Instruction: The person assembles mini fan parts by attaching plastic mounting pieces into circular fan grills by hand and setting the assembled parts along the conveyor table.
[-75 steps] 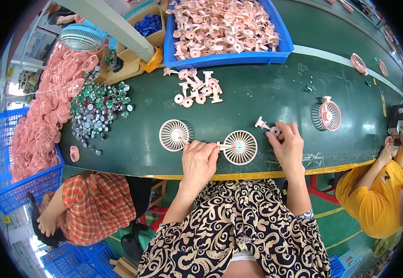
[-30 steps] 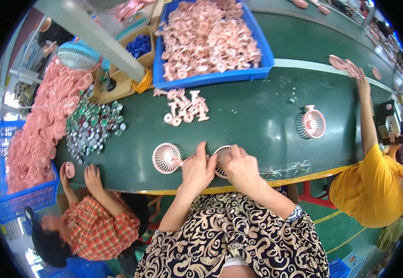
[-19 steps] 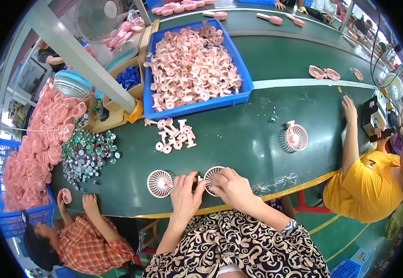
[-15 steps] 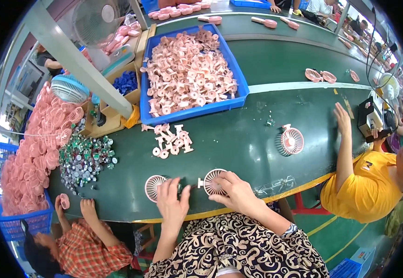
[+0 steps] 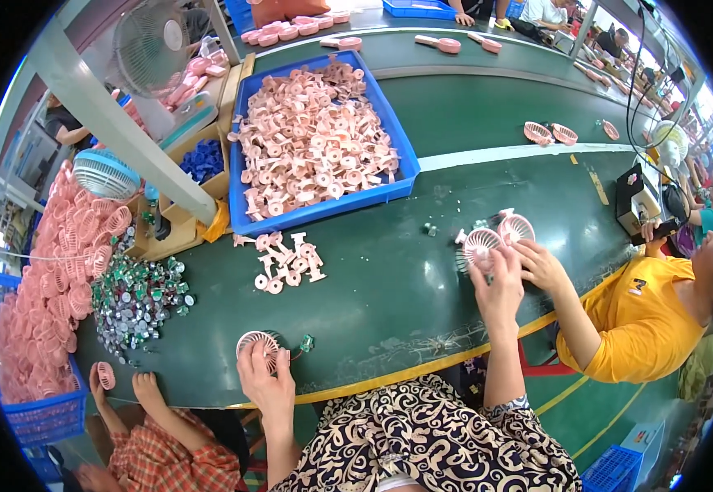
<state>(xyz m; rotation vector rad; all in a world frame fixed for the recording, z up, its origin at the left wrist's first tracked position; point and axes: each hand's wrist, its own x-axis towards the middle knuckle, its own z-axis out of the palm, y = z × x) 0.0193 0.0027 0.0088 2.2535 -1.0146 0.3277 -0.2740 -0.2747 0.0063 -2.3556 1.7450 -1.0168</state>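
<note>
Left hand [image 5: 268,379] rests at the near edge of the green conveyor belt [image 5: 389,287], fingers curled over a round pink plastic fan grille [image 5: 258,344] (small wired part just beside it). Right hand [image 5: 500,287] reaches toward the belt's right edge, fingers loosely gripping a second pink fan grille [image 5: 481,243]; a co-worker's hand [image 5: 541,264] touches a neighbouring grille [image 5: 516,228].

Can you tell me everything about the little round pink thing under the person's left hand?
The round fan grille is a pale pink plastic disc of thin spokes running out from a small hub. It lies flat near the front edge of the green table. The left hand rests its fingertips on its near side. Thin red wires lead from it to a small green part beside it on the right. It looks whole and clean.
</note>
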